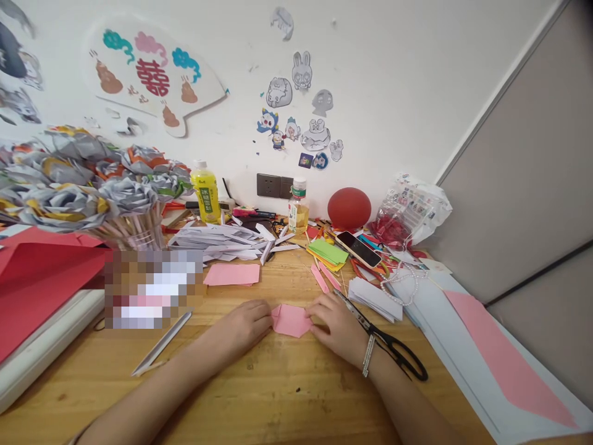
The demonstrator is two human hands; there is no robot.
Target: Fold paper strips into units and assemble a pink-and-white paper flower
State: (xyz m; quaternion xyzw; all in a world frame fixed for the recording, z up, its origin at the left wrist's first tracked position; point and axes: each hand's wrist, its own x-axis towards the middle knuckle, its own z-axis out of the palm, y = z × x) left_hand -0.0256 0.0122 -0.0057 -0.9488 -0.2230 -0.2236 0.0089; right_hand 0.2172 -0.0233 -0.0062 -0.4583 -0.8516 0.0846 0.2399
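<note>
A small pink folded paper (pixel 291 320) lies on the wooden table (pixel 259 395) between my two hands. My left hand (pixel 244 326) rests at its left edge, fingers curled and pressing on the fold. My right hand (pixel 340 326), with a bead bracelet at the wrist, presses its fingertips onto the right edge of the same paper. Black scissors (pixel 391 345) lie just right of my right hand.
A flat pink sheet (pixel 231 274) and pink strips (pixel 324 278) lie further back. A phone (pixel 358 248) rests on coloured paper, beside a red ball (pixel 349 208) and two bottles (pixel 206 191). Paper flowers (pixel 78 185) and red paper (pixel 41 272) fill the left.
</note>
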